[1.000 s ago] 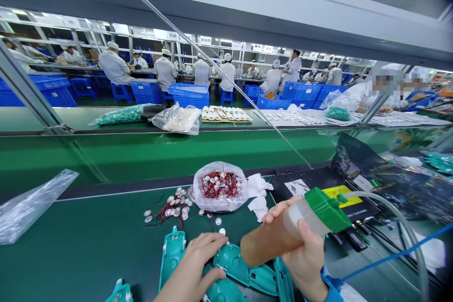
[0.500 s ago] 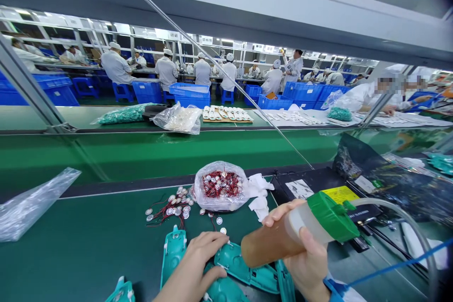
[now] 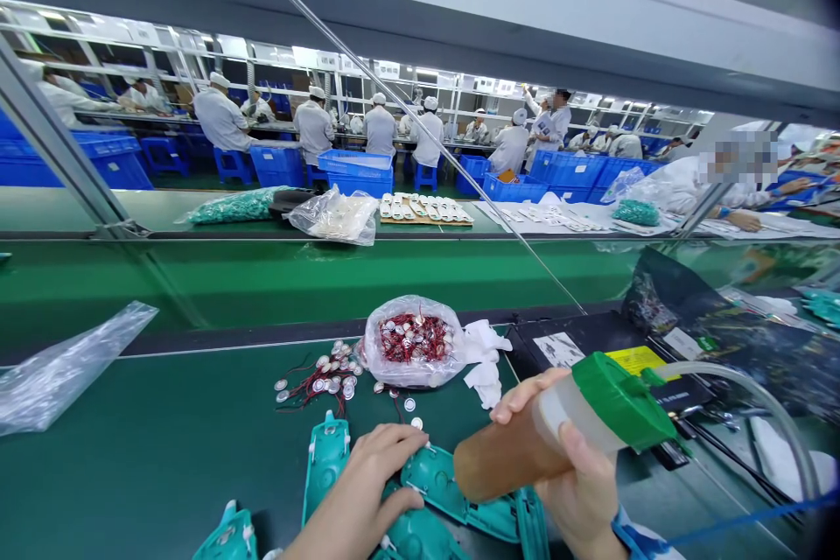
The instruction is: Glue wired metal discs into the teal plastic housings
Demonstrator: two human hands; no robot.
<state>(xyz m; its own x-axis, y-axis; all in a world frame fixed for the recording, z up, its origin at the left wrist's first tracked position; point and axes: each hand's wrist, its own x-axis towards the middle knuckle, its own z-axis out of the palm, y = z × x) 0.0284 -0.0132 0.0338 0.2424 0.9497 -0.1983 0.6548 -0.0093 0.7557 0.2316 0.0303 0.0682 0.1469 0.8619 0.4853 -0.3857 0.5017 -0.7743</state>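
My right hand is wrapped round a dispensing cartridge of brown liquid. It is tilted, with its green cap up to the right and a clear hose running from the cap. The lower end hangs over a teal plastic shell; any tip there is hidden. My left hand grips the left end of this shell, fingers on the far edge and thumb on the near side. More teal shells lie around and under it. Small round discs with red wires are loose beyond the hand.
A clear bag full of wired discs stands beyond my hands, white tissue beside it. At right are a black box and cables. A plastic bag lies left. Co-workers sit across the line behind a metal strut.
The view has shifted slightly, so most things sit a little further right. Both hands keep their holds on the cartridge and the shell. A co-worker's hand at far right has moved.
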